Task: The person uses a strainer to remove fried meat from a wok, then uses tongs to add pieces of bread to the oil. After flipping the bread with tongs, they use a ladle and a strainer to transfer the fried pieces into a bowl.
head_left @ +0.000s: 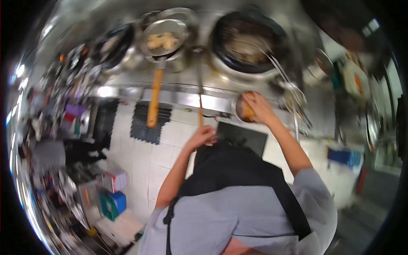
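My right hand (260,109) is over a small metal bowl (236,111) at the counter's front edge, its fingers bent down inside the rim. Something orange lies in the bowl; blur hides what the fingertips pinch. My left hand (204,137) is curled in front of my apron, close to the lower end of a long thin wooden handle (200,111). What it holds, if anything, is too small to make out. Behind the bowl stands a large black wok (219,44) with a wire tool in it. A strainer (185,37) with pale pieces rests over a pot, its wooden handle pointing towards me.
A second dark pan (111,46) is at the back left. Long metal utensils (284,75) slant down right of the wok, over a round container. A person (49,153) in dark trousers is at the far left. Boxes (114,180) and a blue bin (119,202) stand at the lower left.
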The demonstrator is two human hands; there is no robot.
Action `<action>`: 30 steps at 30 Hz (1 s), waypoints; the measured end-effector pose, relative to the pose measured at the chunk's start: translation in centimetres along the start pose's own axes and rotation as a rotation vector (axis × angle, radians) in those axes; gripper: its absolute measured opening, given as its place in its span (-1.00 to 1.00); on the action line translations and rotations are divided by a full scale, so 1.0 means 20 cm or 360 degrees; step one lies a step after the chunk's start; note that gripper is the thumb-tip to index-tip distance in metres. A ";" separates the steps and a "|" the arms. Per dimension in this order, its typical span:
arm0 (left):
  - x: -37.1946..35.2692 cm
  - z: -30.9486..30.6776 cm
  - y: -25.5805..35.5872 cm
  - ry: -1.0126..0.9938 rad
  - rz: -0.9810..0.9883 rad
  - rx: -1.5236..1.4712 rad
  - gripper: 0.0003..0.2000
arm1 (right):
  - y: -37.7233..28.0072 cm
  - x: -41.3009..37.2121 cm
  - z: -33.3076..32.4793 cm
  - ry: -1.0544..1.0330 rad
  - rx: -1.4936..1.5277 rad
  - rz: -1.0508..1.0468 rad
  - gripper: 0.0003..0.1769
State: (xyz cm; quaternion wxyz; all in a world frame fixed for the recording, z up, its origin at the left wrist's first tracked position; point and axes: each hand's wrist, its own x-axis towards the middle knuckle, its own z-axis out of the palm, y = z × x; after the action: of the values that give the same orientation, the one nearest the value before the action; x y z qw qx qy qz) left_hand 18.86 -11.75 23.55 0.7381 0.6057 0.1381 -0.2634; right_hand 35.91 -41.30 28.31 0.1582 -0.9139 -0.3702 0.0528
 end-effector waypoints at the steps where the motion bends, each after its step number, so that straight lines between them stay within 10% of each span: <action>1: 0.13 0.04 -0.02 -0.0029 -0.0094 -0.0059 -0.65 | 0.00 0.02 0.04 -0.0014 -0.0002 0.0017 0.23; 20: 0.61 0.34 0.12 0.0126 0.0082 -0.0407 -0.91 | -0.21 0.13 0.15 -0.0052 -0.0337 0.0241 0.05; 30: 0.34 0.16 0.47 0.0452 0.0264 -0.0437 -0.83 | -0.21 0.61 -0.68 0.0376 0.0245 -0.0106 0.09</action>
State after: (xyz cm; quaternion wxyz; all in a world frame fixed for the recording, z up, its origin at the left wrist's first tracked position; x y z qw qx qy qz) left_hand 29.30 -15.08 28.56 0.8059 0.5398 0.2248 -0.0924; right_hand 44.85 -33.46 42.73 0.2719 -0.8861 -0.3740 -0.0323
